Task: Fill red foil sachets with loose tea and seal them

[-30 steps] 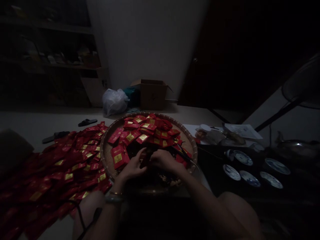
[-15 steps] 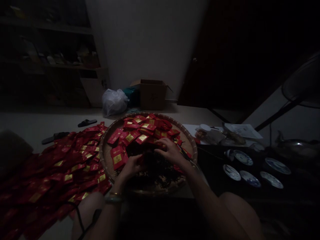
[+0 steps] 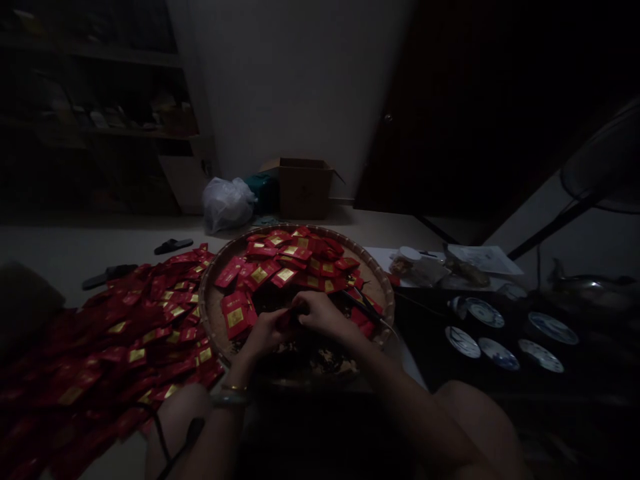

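In front of me is a round woven bamboo tray (image 3: 384, 283) heaped with red packets (image 3: 295, 253) that carry gold labels. Dark dry leaves, looking like tea (image 3: 330, 360), are spread over its near part. My left hand (image 3: 267, 333) is closed on a small red packet (image 3: 284, 320) above the leaves. Fingers bent together, my right hand (image 3: 320, 313) meets the top of that packet; what it pinches is too dark to make out. Right of it, a black two-armed corded tool (image 3: 367, 307), resembling a hair straightener, lies on the tray.
A large pile of red packets (image 3: 140, 347) covers the floor at left, near dark slippers (image 3: 173, 246). Behind the tray are a white plastic bag (image 3: 229, 203) and an open cardboard box (image 3: 304, 190). Several blue-and-white dishes (image 3: 499, 353) sit on the dark surface at right.
My right hand has come down and left from over the leaves to the packet, its fingers now drawn together. My left hand keeps holding the packet in nearly the same place.
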The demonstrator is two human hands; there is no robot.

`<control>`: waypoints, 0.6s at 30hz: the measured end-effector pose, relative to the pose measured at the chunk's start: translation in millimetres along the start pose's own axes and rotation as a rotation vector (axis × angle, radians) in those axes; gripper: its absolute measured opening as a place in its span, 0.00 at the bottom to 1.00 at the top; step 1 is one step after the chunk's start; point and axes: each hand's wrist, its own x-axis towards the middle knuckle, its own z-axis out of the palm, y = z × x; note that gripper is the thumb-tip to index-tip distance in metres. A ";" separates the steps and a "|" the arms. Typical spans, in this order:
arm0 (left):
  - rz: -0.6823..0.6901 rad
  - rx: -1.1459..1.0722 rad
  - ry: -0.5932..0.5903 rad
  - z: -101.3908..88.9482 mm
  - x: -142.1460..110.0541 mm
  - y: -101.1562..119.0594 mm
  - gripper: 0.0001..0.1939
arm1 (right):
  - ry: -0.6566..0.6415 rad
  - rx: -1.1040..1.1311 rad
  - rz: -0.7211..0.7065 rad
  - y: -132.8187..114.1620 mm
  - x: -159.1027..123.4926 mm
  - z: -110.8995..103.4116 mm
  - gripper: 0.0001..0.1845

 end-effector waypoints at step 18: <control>-0.109 -0.329 -0.062 -1.3 -2.9 7.8 0.36 | -0.280 0.091 -0.069 0.7 11.0 -12.4 0.10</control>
